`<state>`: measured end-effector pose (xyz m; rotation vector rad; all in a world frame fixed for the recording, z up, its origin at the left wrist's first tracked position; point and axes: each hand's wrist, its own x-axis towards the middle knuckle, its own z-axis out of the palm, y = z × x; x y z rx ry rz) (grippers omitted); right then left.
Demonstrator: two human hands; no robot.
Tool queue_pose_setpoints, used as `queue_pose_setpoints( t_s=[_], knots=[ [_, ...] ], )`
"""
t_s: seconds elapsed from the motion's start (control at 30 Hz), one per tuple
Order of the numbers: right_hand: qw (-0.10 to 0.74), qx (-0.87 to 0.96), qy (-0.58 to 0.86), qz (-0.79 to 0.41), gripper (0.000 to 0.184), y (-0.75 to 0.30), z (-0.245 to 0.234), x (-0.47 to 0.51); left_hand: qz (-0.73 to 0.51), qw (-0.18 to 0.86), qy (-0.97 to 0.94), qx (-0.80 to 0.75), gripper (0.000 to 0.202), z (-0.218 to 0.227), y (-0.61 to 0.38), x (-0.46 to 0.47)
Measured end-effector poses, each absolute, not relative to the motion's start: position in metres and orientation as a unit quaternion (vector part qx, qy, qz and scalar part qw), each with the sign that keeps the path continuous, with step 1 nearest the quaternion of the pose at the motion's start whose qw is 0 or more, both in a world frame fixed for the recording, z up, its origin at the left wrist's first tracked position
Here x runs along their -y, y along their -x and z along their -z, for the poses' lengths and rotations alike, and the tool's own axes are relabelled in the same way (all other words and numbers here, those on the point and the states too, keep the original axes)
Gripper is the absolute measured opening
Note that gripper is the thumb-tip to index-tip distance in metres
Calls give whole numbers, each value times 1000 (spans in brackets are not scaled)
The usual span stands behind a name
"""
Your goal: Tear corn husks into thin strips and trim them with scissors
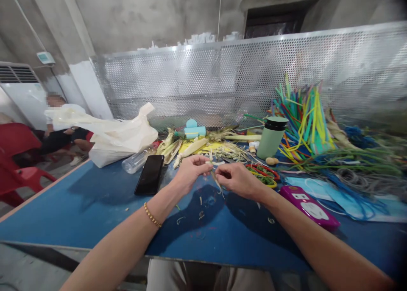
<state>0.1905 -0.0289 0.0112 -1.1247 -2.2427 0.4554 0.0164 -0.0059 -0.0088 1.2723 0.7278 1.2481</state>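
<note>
Over the blue table (95, 206) my left hand (193, 170) pinches the top of a thin, pale, greenish plant strip (218, 184) between thumb and fingertips. My right hand (237, 178) is closed on the same strip just to the right, its fingertips partly hiding it. A loose thin end dangles below the fingers. Behind my hands lie a pale corn-like husk (193, 147) and a heap of shredded plant fibre (225, 155). A black phone (149, 175) rests left of my left hand. Small scraps (201, 215) are scattered on the tabletop below.
A white plastic bag (124, 134) and a clear bottle (136, 160) stand left. Right are a green tumbler (272, 137), coloured strips (308, 121), a purple device (308, 207) and blue masks (337, 195). Perforated metal (190, 79) edges the back. A person (68, 121) sits far left.
</note>
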Motion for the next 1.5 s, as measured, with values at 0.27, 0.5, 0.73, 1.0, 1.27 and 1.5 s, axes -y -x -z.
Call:
queue_pose_setpoints(
  t_s=[0.27, 0.5, 0.73, 1.0, 1.27, 1.5],
  knots=[
    [321, 807, 416, -269, 10, -189, -8, 30, -513, 597, -531, -314, 25, 2, -13, 9],
    [308, 803, 413, -300, 5, -185, -13, 36, -510, 702, -433, -244, 31, -1, -13, 12],
    [306, 813, 453, -202, 7, -183, -16, 45, -597, 648, -414, -228, 25, -16, -2, 6],
    [397, 753, 467, -239, 17, -168, -14, 40, -602, 445, -585, -313, 20, -22, -6, 23],
    [412, 766, 399, -291, 10, -171, -18, 40, -555, 668, -452, -203, 22, -12, -6, 11],
    [315, 842, 426, -101, 12, -194, -17, 23, -572, 672, -428, -192, 25, -15, 3, 4]
  ],
)
